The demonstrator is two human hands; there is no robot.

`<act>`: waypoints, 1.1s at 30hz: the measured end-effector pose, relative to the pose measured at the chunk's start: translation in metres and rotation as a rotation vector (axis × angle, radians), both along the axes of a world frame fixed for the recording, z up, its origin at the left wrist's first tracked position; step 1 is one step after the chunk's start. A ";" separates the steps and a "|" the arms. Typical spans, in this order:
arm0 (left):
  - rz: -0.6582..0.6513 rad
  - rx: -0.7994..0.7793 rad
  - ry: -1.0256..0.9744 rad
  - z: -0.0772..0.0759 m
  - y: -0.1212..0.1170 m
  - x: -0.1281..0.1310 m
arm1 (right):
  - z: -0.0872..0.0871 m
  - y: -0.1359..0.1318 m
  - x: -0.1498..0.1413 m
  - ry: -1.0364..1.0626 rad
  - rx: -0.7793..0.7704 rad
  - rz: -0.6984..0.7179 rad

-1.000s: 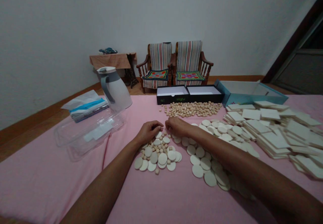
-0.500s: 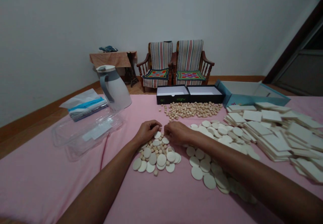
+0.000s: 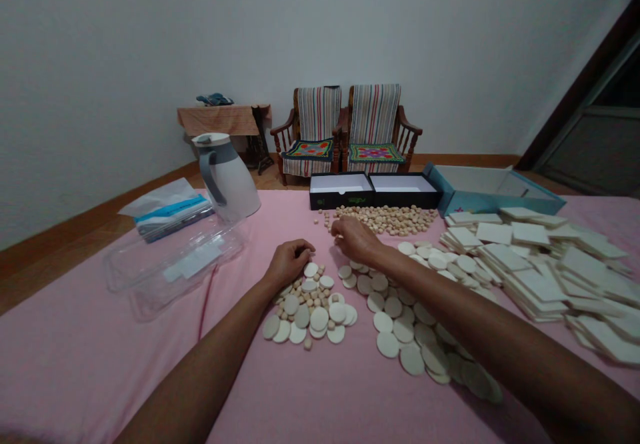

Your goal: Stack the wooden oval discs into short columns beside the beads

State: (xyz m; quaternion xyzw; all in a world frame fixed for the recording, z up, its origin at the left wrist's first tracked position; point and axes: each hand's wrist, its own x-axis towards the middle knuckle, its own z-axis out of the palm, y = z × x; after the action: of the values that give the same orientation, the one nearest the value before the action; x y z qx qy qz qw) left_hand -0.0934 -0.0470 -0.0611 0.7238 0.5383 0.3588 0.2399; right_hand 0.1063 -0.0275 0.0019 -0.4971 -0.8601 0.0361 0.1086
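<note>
Centre of the pink cloth (image 3: 105, 364): 2 bare forearms reach in from the near edge, palms down.

Left hand (image 3: 289, 264): loosely curled, its fingertips just above the top of the mixed pile; the fingers hide whether it has hold of a piece, so I cannot tell.

Right hand (image 3: 356, 239): half closed, fingertips pointing down just beside the peg heap; I cannot tell whether it pinches anything.

Mixed pile (image 3: 307, 307): cream discs and small beige pegs lie together, directly below the left hand.

Disc spread (image 3: 393, 314): larger cream discs overlap in a long band, right of the mixed pile and partly beneath the right forearm.

Peg heap (image 3: 385, 219): small beige pegs form a low layer beyond the right hand, with a few strays at its left end.

Right side of the cloth: cream square tiles (image 3: 530, 264) lie in loose, overlapping stacks.

Far edge of the cloth: 2 black box trays (image 3: 373, 191) stand side by side, next to a blue box lid (image 3: 493, 194).

Left side of the cloth: a white jug (image 3: 227, 181) stands beside a clear plastic container (image 3: 175, 264).
</note>
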 end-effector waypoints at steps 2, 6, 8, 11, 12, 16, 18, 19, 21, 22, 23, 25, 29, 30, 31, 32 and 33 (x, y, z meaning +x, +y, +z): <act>0.001 0.000 0.001 -0.001 0.001 0.000 | -0.009 -0.007 -0.010 -0.005 -0.108 0.126; -0.002 0.002 -0.001 -0.001 0.001 0.000 | -0.024 -0.019 -0.026 -0.020 -0.183 0.198; -0.001 0.003 -0.005 -0.001 0.001 0.000 | -0.027 -0.021 -0.027 -0.027 -0.181 0.186; 0.009 0.000 -0.024 -0.002 0.001 0.000 | -0.023 -0.019 -0.021 -0.045 -0.171 0.133; 0.013 -0.003 -0.035 -0.003 0.001 0.000 | -0.020 -0.017 -0.018 -0.050 -0.163 0.105; 0.027 -0.020 -0.099 -0.006 0.004 0.000 | -0.007 -0.011 -0.009 -0.023 -0.021 -0.086; 0.029 -0.030 -0.126 -0.006 0.005 0.000 | -0.003 -0.013 -0.010 0.013 0.020 -0.127; 0.029 -0.035 -0.136 -0.006 0.005 0.000 | -0.002 -0.015 -0.012 0.020 -0.015 -0.109; 0.029 -0.040 -0.149 -0.005 0.004 0.000 | -0.004 -0.022 -0.018 0.008 -0.155 -0.027; 0.029 -0.042 -0.153 -0.005 0.004 0.000 | -0.006 -0.026 -0.022 -0.004 -0.218 0.006; 0.028 -0.043 -0.154 -0.004 0.004 0.000 | -0.007 -0.029 -0.026 -0.013 -0.257 0.025; 0.026 -0.044 -0.152 -0.003 0.003 0.000 | -0.011 -0.034 -0.033 -0.024 -0.273 0.028; 0.026 -0.044 -0.153 -0.004 0.003 0.000 | -0.015 -0.033 -0.040 -0.047 -0.280 -0.012; 0.026 -0.045 -0.158 -0.005 0.003 0.000 | -0.014 -0.031 -0.040 -0.056 -0.283 -0.021; 0.025 -0.047 -0.164 -0.006 0.004 -0.001 | -0.013 -0.027 -0.039 -0.065 -0.282 -0.032; 0.023 -0.049 -0.172 -0.007 0.004 -0.001 | -0.011 -0.024 -0.037 -0.073 -0.277 -0.047; 0.022 -0.051 -0.181 -0.007 0.005 -0.001 | -0.009 -0.020 -0.035 -0.079 -0.266 -0.069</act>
State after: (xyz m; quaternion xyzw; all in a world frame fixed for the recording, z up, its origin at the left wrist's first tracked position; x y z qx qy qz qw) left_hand -0.0941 -0.0423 -0.0686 0.6759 0.5314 0.4117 0.3021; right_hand 0.0713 -0.0477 -0.0073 -0.5377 -0.8336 0.1262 0.0089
